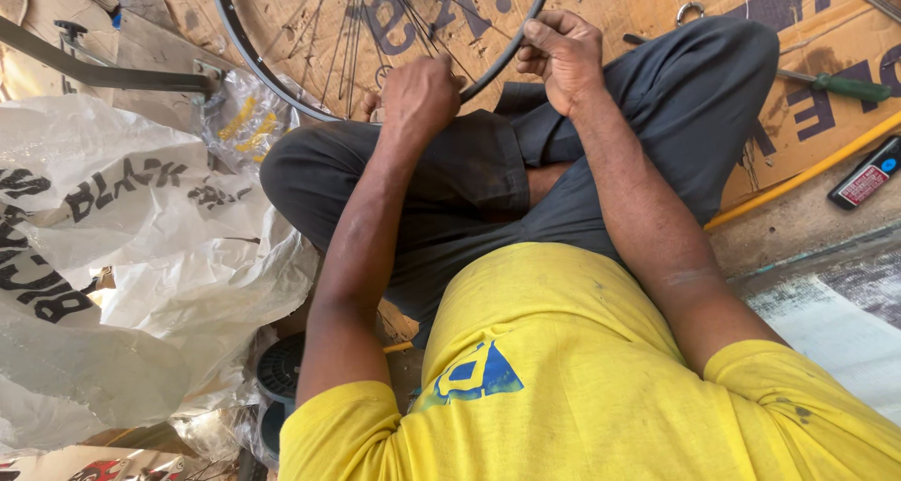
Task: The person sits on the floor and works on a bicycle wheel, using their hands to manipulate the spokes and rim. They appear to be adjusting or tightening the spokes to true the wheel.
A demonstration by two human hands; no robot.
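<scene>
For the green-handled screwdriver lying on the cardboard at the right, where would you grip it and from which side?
Probably by the green handle, coming down from above. The screwdriver lies flat on the cardboard, handle end pointing right and clear of the knee, while its thin shaft runs left toward the trouser leg. The right hand, now on the wheel rim, is nearest.

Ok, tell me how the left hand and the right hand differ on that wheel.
The left hand is a closed fist with its back to the camera, low among the spokes; the right hand sits higher, fingers curled at the wheel rim. The left forearm runs nearly straight up; the right slants in across the knee. Both work on the same bicycle wheel.
</scene>
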